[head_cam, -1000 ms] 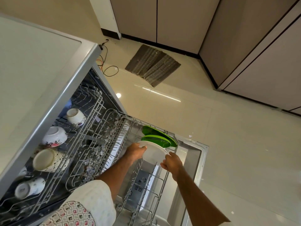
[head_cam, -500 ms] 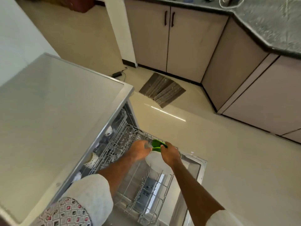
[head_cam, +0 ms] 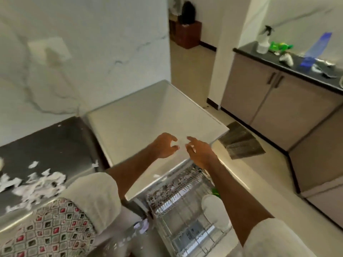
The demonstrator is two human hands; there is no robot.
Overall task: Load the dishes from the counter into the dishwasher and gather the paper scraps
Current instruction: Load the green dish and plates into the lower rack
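The dishwasher [head_cam: 148,115] stands open below me, its lower wire rack [head_cam: 178,216] pulled out. A white plate [head_cam: 215,210] stands in that rack, with a green plate [head_cam: 215,191] partly showing behind my right forearm. My left hand [head_cam: 165,146] and my right hand [head_cam: 199,152] hover side by side above the dishwasher's top, fingers loosely curled, holding nothing. White paper scraps [head_cam: 37,182] lie scattered on the dark counter [head_cam: 55,141] at the left.
A striped floor mat [head_cam: 241,140] lies on the tiles to the right. Beige cabinets [head_cam: 269,97] carry a black countertop with a spray bottle [head_cam: 264,40] and small items. A doorway opens at the back.
Both hands have let go of the white plate, which now stands in the lower rack, and have risen above the dishwasher's top. The view has swung up and left to the counter.
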